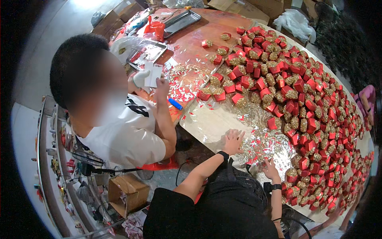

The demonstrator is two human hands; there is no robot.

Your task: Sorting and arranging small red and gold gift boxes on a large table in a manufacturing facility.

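Note:
My left hand [233, 142] rests on the pale board [203, 123] with its fingers spread and nothing in it. Just right of it lies a scatter of gold glitter and small red and white scraps [258, 144]. At the near edge of that scatter is my right hand [271, 170], fingers apart, with nothing visible in it. Beyond both hands spreads a large heap of small red pot-shaped ornaments with glittery gold tops [294, 105]. A single red ornament [272, 123] lies nearest my hands, at the edge of the heap.
On my left a co-worker in a white shirt [123, 135] holds a white card [153, 75] over the table. Near them are a blue tool [175, 104], a metal tray [182, 23] and a red plastic bag [154, 28]. A cardboard box [127, 194] stands at lower left.

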